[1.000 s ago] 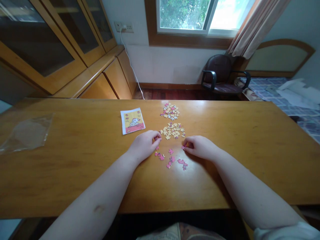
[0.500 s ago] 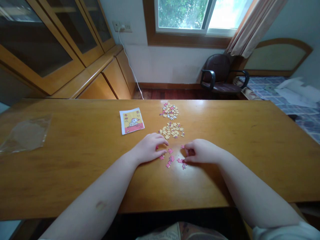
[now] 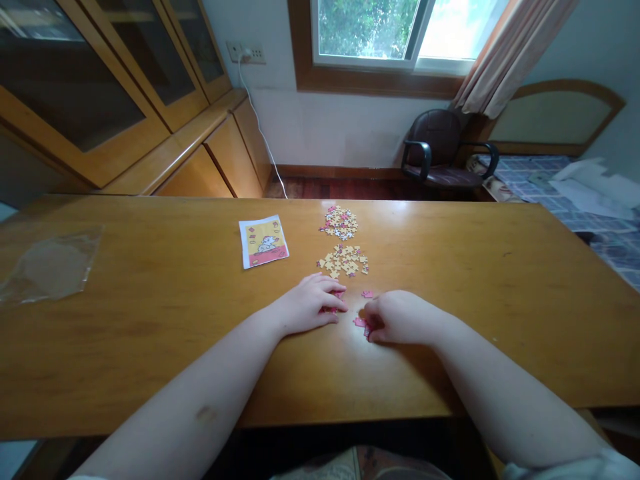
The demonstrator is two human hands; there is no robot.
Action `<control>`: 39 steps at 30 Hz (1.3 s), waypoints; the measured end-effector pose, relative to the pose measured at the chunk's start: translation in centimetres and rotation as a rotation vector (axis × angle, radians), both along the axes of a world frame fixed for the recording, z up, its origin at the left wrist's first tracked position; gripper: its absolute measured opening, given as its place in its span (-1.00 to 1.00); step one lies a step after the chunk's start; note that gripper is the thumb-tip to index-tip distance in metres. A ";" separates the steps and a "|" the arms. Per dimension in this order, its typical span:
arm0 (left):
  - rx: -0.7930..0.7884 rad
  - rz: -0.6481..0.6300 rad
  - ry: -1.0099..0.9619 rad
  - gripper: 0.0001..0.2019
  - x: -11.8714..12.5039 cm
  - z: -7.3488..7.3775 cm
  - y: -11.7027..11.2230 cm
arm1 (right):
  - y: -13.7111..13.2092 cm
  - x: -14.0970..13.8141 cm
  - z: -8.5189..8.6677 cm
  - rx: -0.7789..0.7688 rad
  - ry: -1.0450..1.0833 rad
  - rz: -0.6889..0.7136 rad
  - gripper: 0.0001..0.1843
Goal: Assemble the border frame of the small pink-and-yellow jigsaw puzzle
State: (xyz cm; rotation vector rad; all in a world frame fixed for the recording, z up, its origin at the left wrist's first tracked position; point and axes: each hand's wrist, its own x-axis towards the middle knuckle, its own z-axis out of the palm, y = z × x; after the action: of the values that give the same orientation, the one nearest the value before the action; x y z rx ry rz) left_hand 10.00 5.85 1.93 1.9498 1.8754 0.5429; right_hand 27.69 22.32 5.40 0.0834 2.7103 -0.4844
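Lower centre, pink jigsaw pieces (image 3: 359,322) lie nearest the curled right hand (image 3: 399,318) (grip unclear); left hand (image 3: 312,304) splays over others.

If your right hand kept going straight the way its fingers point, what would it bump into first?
Probably the pink pieces right by the right hand's fingertips; they may already touch. Beyond them lies the left hand.

L arm (image 3: 213,393) n R arm (image 3: 500,373) out fwd, angled in twd middle. L hand (image 3: 309,303) palm down, fingers (image 3: 330,285) loosely spread. R hand (image 3: 400,318) near it, fingers curled under, can't tell if pinching tbh.
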 end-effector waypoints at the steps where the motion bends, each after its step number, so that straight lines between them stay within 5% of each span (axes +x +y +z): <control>1: 0.008 0.017 0.007 -0.80 -0.2 -0.1 0.0 | 0.1 0.0 0.1 -0.012 -0.002 0.007 -0.91; 7: 0.083 0.041 0.068 -0.80 -0.8 -0.7 0.0 | -0.1 0.0 0.7 -0.131 -0.017 0.069 -0.83; 11: 0.122 -0.023 0.118 -0.84 0.3 0.7 -0.2 | -0.5 -0.1 0.6 -0.203 0.027 0.116 -0.72; 16: -0.046 -0.197 0.306 -0.74 3.9 3.4 -1.3 | 0.1 -0.2 -0.1 -0.077 0.165 0.067 -0.74; 23: -0.351 -0.100 0.419 -0.41 9.3 3.8 -2.5 | -0.1 -0.6 -0.8 -0.068 0.195 0.090 -0.72; 31: -0.475 0.011 0.397 -0.44 8.7 4.2 -2.5 | 0.1 -0.7 -1.2 -0.104 0.169 0.121 -0.70; 39: -0.422 -0.103 0.381 -0.47 9.2 4.0 -2.5 | 0.8 -0.9 -1.0 0.033 0.138 -0.012 -0.72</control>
State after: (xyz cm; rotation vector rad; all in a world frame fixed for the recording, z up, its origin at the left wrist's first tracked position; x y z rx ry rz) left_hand 19.17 3.37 5.90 1.9330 1.8905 -0.2602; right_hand 26.83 23.07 4.45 0.0775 2.8552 -0.4649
